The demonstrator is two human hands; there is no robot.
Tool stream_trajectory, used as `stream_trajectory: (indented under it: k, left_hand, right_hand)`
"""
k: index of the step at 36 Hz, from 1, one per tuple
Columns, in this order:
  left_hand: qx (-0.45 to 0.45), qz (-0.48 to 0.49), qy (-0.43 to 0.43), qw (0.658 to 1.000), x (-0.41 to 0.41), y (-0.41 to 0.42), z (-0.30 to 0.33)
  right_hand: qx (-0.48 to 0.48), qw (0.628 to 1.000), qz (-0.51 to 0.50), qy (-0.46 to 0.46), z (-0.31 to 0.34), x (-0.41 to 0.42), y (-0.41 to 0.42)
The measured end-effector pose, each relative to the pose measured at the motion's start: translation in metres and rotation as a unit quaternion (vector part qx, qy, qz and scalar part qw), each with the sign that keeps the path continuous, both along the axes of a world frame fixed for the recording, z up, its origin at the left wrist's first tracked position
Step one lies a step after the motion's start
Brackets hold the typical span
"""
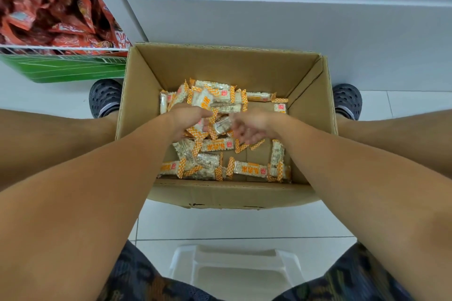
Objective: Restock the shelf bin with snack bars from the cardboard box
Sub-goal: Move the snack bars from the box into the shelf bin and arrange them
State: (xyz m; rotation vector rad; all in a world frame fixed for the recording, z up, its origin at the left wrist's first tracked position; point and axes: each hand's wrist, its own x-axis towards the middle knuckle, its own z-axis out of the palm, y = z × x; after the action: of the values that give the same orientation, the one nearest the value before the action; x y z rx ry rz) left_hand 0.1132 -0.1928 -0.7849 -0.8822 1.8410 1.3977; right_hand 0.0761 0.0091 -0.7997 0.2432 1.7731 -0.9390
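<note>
White tiled floor [244,222], open cardboard box [220,66] at centre between two dark perforated shoes [104,96]. Orange-and-white wrapped snack bars [249,170] scattered across box bottom. Left hand [187,121] down among bars, fingers curled around several. Right hand [249,127] blurred, fingers loosely bent, grip impossible to tell. Wire bin [61,51] of red packets at ten o'clock.
</note>
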Motion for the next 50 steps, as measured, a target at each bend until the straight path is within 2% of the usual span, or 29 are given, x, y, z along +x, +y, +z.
stream_trajectory:
  k: [2, 4, 8, 11, 13, 14, 16, 17, 19, 21, 26, 28, 32, 36, 38, 40, 42, 46, 50]
  left_hand:
    - [-0.039, 0.009, 0.011, 0.999, 0.0, -0.003, 0.001]
    - [-0.021, 0.026, 0.006, 0.999, -0.001, -0.006, 0.0]
    - [0.027, 0.03, -0.007, 0.999, -0.001, -0.002, 0.003]
    - [0.023, 0.02, -0.007, 1.0, 0.0, 0.005, 0.008]
    - [0.037, 0.024, -0.019, 0.999, 0.001, 0.007, 0.01]
    - [0.047, 0.025, -0.02, 0.998, 0.001, 0.007, 0.011]
    - [0.052, 0.021, 0.0, 0.998, -0.001, 0.006, 0.012]
    - [0.048, 0.013, 0.011, 0.999, -0.002, 0.006, 0.014]
    - [0.069, -0.001, 0.028, 0.997, -0.004, 0.009, 0.02]
    - [0.135, 0.007, 0.027, 0.99, -0.005, 0.012, 0.025]
    - [0.217, 0.022, 0.047, 0.975, -0.006, 0.02, 0.036]
    - [0.257, -0.001, 0.049, 0.965, -0.006, 0.021, 0.039]
    - [0.166, -0.117, 0.04, 0.978, -0.005, 0.016, 0.036]
    - [0.139, -0.147, 0.057, 0.978, -0.009, 0.018, 0.039]
    - [0.125, -0.175, 0.089, 0.972, -0.012, 0.017, 0.052]
    - [0.107, -0.217, 0.114, 0.963, -0.019, 0.017, 0.069]
    - [0.094, -0.272, 0.142, 0.947, -0.025, 0.017, 0.093]
    - [0.021, -0.356, 0.201, 0.912, -0.039, 0.014, 0.16]
    - [-0.083, -0.33, 0.319, 0.885, -0.051, 0.0, 0.236]
  right_hand:
    - [0.091, 0.977, 0.193, 0.022, -0.014, 0.011, 0.003]
    - [0.123, 0.948, 0.295, 0.002, -0.023, 0.024, 0.003]
    - [0.117, 0.931, 0.345, 0.001, -0.029, 0.038, 0.0]
    - [0.101, 0.919, 0.379, 0.033, -0.031, 0.033, 0.0]
    - [0.085, 0.933, 0.348, 0.039, -0.024, 0.02, 0.002]
    - [0.066, 0.951, 0.299, 0.039, -0.017, 0.01, 0.004]
    - [-0.016, 0.99, 0.139, 0.013, 0.003, -0.01, 0.008]
    - [-0.073, 0.996, 0.05, -0.012, 0.015, -0.019, 0.01]
    - [-0.171, 0.982, -0.079, -0.029, 0.034, -0.034, 0.013]
    - [-0.212, 0.971, -0.108, -0.008, 0.045, -0.043, 0.013]
    - [-0.271, 0.947, -0.169, 0.003, 0.052, -0.041, 0.006]
    - [-0.28, 0.94, -0.196, 0.01, 0.05, -0.037, 0.002]
    - [-0.253, 0.946, -0.199, 0.039, 0.048, -0.036, -0.001]
    - [-0.183, 0.968, -0.124, 0.123, 0.056, -0.042, 0.0]
    - [-0.18, 0.974, -0.073, 0.12, 0.067, -0.046, 0.003]
    - [-0.193, 0.977, -0.012, 0.087, 0.085, -0.049, 0.006]
    - [-0.216, 0.973, 0.007, 0.083, 0.109, -0.049, 0.007]
    - [-0.214, 0.958, -0.007, 0.191, 0.177, -0.052, 0.016]
    - [-0.146, 0.942, 0.112, 0.281, 0.26, -0.059, 0.027]
